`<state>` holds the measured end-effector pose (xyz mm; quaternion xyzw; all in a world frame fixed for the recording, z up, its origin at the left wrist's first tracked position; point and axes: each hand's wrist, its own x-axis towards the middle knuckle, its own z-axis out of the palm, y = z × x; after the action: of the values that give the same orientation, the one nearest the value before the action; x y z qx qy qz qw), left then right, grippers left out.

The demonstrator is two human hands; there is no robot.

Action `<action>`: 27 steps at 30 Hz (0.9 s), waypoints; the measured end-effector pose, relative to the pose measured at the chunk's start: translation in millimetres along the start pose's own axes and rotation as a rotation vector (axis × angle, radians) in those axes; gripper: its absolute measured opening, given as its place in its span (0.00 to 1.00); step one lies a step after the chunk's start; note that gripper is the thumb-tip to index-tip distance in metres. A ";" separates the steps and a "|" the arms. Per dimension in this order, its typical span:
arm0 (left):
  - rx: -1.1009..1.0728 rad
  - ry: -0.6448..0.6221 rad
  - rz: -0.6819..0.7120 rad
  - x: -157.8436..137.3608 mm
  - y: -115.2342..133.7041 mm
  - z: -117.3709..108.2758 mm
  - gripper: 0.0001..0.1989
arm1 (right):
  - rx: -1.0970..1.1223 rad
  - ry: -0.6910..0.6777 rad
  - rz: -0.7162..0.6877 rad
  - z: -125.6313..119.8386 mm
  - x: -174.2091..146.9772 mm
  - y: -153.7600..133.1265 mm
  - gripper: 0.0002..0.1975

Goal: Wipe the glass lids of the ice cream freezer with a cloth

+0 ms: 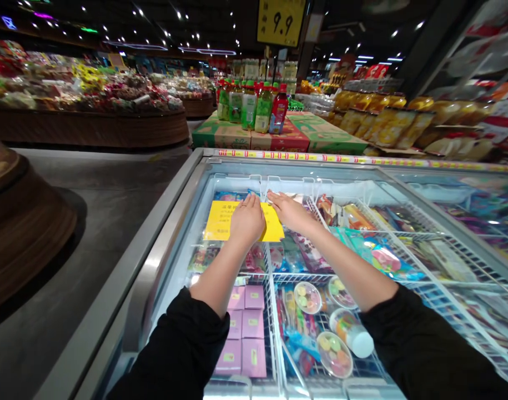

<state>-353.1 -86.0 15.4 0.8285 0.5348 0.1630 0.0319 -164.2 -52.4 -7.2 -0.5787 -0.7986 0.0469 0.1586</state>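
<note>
A yellow paper notice [217, 221] with printed writing lies on the glass lid of a chest freezer, over its far left part. My left hand [249, 215] rests on the middle of it, fingers stretched out and pointing away from me. At the notice's upper right edge, my right hand [287, 210] reaches in from the right with its fingers extended, close beside the left. Neither hand grips anything. Under the glass, wire baskets hold pink boxes [252, 323], round clear-lidded cups [307, 298] and packets of frozen goods [389, 256].
A metal handle [142, 294] runs along the freezer's left side. Beyond the far edge, green and red bottles [249, 105] stand on cartons [326, 133]. Jars of yellow fruit [387, 125] are stacked at the right. Wooden display stands [91, 128] are on the left.
</note>
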 end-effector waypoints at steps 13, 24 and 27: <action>-0.016 -0.001 -0.007 3.2 -4.3 4.6 0.27 | -0.089 0.014 0.165 -19.9 25.9 39.2 0.26; -0.023 -0.023 -0.017 0.9 -0.1 -2.0 0.27 | 0.007 0.013 0.053 -8.0 85.4 34.6 0.27; -0.025 -0.019 -0.026 0.4 1.7 -4.7 0.27 | -0.002 0.029 0.096 -11.8 78.2 51.2 0.26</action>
<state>-352.9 -86.9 20.3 0.8227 0.5429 0.1613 0.0495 -136.0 36.5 6.2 -0.6172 -0.7675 0.0454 0.1671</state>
